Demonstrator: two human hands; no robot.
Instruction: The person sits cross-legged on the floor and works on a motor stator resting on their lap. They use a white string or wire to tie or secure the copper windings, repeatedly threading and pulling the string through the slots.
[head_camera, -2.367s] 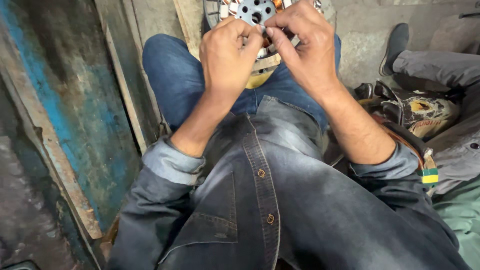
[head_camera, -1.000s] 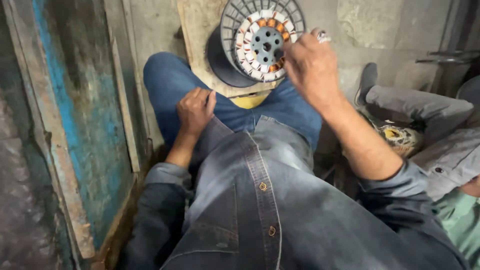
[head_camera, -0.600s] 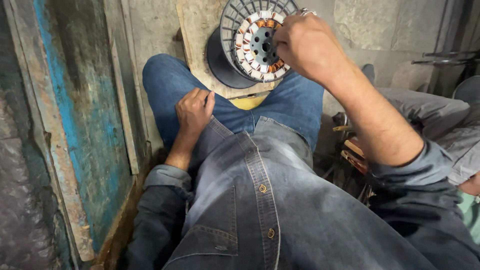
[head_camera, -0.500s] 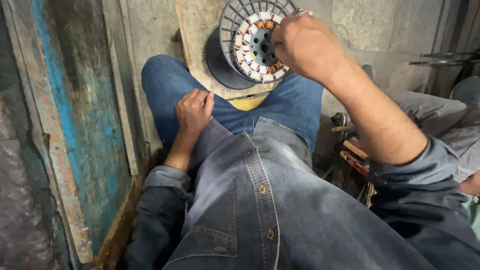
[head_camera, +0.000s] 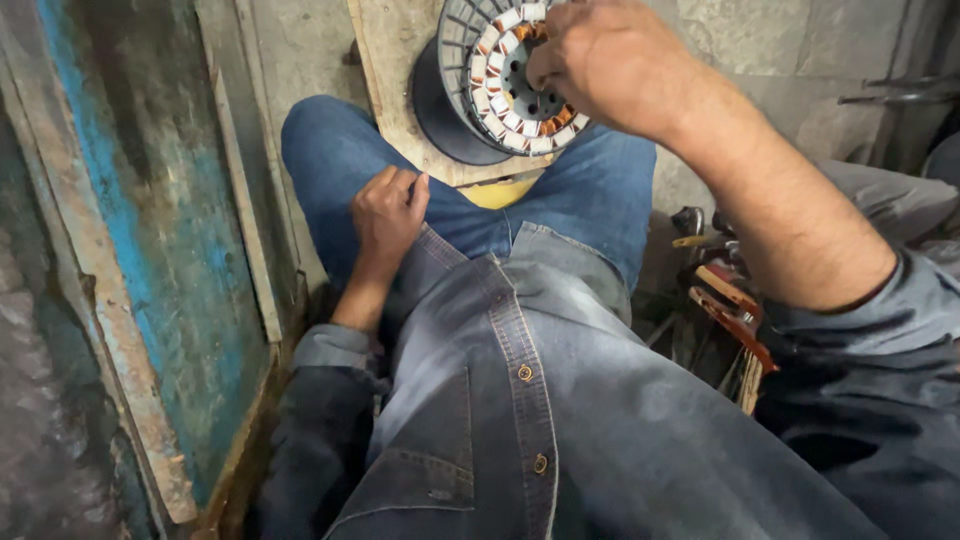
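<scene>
Left hand (head_camera: 388, 212): lay loosely curled on the jeans at 9 o'clock, holding nothing
Stator (head_camera: 505, 75): stood on edge on a wooden board (head_camera: 390, 70) at 12 o'clock
Right hand (head_camera: 605, 60): fingers pinched at the copper windings; exact grip hidden
Risk: unsteadied, the stator might have rolled, or fine wire snapped
Containers: none visible

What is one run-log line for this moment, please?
right hand: on stator windings | left hand: resting on thigh, holds nothing | stator: on board | tools: floor, right
</scene>
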